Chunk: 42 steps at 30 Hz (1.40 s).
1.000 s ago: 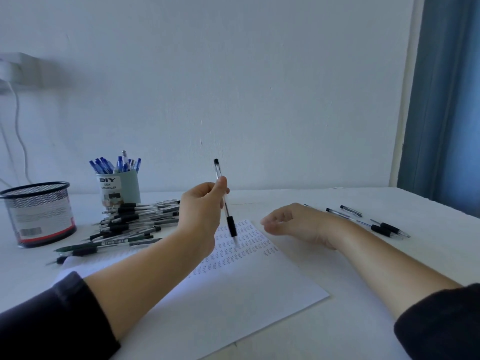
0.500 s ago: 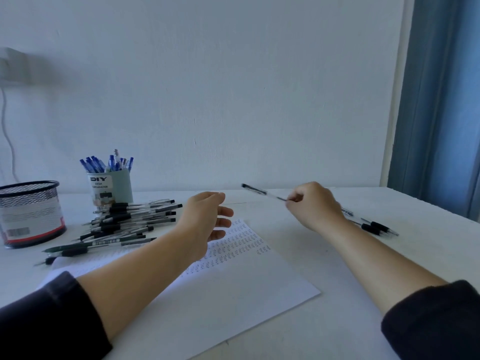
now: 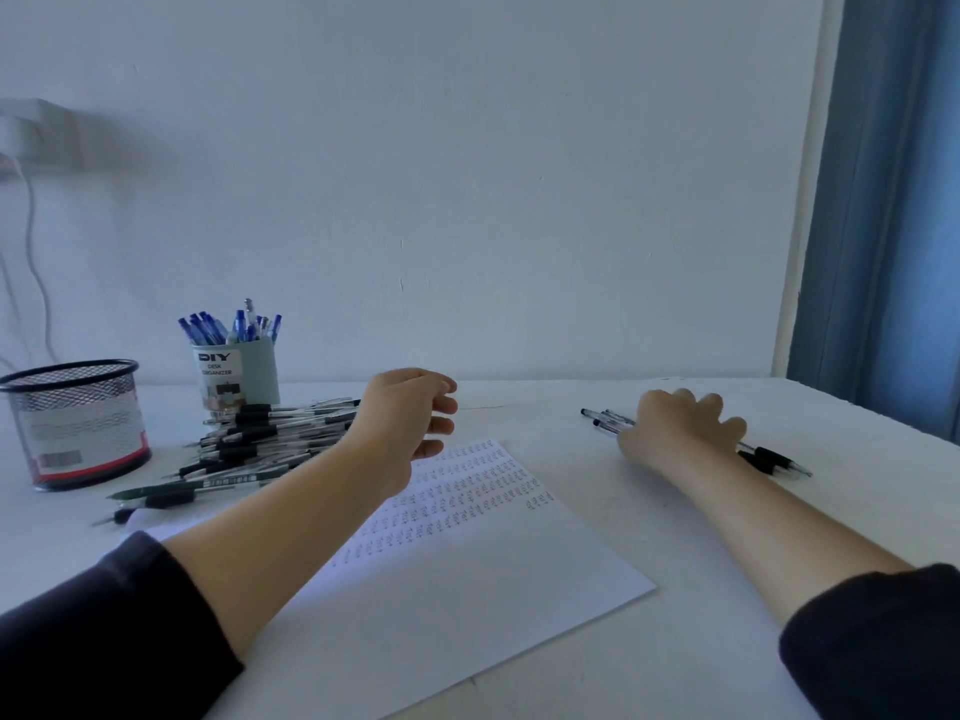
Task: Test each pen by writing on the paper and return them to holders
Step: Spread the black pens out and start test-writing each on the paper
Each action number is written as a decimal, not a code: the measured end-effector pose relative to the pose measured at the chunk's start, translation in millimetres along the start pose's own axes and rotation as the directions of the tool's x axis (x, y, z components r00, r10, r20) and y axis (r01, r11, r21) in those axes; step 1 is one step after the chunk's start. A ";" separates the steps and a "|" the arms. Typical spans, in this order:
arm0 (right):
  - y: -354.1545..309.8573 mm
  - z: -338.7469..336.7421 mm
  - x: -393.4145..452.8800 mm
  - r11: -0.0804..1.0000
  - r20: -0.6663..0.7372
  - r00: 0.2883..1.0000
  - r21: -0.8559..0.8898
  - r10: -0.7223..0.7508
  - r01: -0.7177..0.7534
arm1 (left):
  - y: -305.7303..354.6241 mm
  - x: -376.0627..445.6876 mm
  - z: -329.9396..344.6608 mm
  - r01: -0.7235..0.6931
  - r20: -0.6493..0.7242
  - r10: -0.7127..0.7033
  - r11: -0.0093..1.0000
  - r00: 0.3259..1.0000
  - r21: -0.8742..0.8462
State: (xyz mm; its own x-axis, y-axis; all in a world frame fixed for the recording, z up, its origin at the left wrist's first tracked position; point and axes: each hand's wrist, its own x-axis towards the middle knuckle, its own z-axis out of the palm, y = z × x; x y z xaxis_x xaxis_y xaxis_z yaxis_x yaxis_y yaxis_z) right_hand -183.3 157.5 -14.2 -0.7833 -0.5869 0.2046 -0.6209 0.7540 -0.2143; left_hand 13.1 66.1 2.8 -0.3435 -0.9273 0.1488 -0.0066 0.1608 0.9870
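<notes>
Here the right hand [image 3: 680,428] lies over a few black pens [image 3: 774,457] on the worktop [image 3: 675,641] at three o'clock of the paper [image 3: 467,563]; whether it grips one I cannot tell. The left hand [image 3: 410,423] hovers loosely open, holding nothing, above the paper's far edge. At ten o'clock lies the pen pile [image 3: 260,439].

- A white table [image 3: 649,667] is seen under both hands.
- A white wall [image 3: 467,174] is seen behind the hands.
- A blue curtain [image 3: 893,226] is hung beyond the right hand, at the far right.
- A white cable [image 3: 39,262] is seen on the wall, far to the left of the left hand.
</notes>
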 end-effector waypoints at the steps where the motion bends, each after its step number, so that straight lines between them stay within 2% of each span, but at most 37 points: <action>1: -1.9 0.9 -0.6 0.999 -0.009 0.999 -0.011 -0.045 0.045 | 3.5 3.3 -3.7 -0.023 -0.019 0.023 1.000 1.000 0.012; 4: -12.9 3.1 -6.3 0.955 -0.034 0.960 0.100 -0.278 0.280 | 13.0 19.3 -24.5 -0.102 -0.065 0.115 0.979 0.991 0.174; 6: -23.4 4.2 -16.4 0.852 0.037 0.881 0.276 -0.472 0.445 | 14.9 32.1 -42.6 -0.123 -0.073 0.159 0.926 0.985 0.357; 8: -34.9 7.4 -26.6 0.739 0.171 0.784 0.500 -0.596 0.452 | 10.5 43.6 -58.4 -0.126 -0.055 0.193 0.805 0.980 0.580; 9: -39.3 9.3 -29.2 0.709 0.234 0.734 0.551 -0.637 0.440 | 6.3 47.9 -64.4 -0.116 -0.033 0.190 0.717 0.981 0.687; 11: -43.3 10.7 -31.1 0.712 0.339 0.658 0.538 -0.673 0.451 | -3.5 54.9 -71.5 -0.076 -0.007 0.147 0.552 0.989 0.830; 12: -43.9 10.2 -31.1 0.719 0.367 0.641 0.525 -0.674 0.455 | -8.3 58.0 -74.4 -0.055 -0.009 0.124 0.502 0.992 0.863; 19: -38.2 10.0 -26.6 0.732 0.387 0.651 0.540 -0.654 0.415 | -25.1 67.9 -82.5 0.006 -0.074 0.229 0.284 0.971 0.959; 25: -37.1 11.3 -25.3 0.731 0.373 0.661 0.541 -0.651 0.415 | -28.7 68.0 -82.9 -0.028 -0.055 0.285 0.280 0.957 0.960; 27: -35.4 11.6 -24.7 0.730 0.370 0.661 0.540 -0.653 0.418 | -27.0 67.0 -79.9 -0.107 -0.018 0.381 0.305 0.925 0.946; 29: -33.6 10.9 -24.1 0.731 0.370 0.659 0.530 -0.655 0.430 | -23.7 64.0 -74.1 -0.234 0.029 0.511 0.341 0.859 0.911; 33: -32.6 11.0 -22.6 0.735 0.372 0.659 0.518 -0.654 0.437 | -15.4 46.7 -54.7 -0.392 0.078 0.675 0.326 0.734 0.860; 35: -33.0 11.8 -22.1 0.737 0.374 0.659 0.516 -0.652 0.436 | -15.9 38.3 -45.0 -0.395 0.122 0.681 0.260 0.722 0.881; 39: -32.8 11.0 -22.6 0.743 0.378 0.663 0.510 -0.646 0.432 | -20.1 28.2 -30.1 -0.328 0.196 0.642 0.092 0.742 0.940; 42: -32.9 9.4 -23.7 0.748 0.378 0.670 0.510 -0.639 0.425 | -20.5 24.1 -24.5 -0.333 0.224 0.639 0.054 0.736 0.941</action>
State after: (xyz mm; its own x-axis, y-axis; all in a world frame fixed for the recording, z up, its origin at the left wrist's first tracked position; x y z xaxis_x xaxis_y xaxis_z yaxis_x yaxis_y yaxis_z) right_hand -144.6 143.8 -21.0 -0.1388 -0.9865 -0.0869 -0.8119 0.1635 -0.5605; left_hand 28.0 32.2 -12.3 -0.4669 -0.5036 0.7269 -0.7700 0.6358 -0.0541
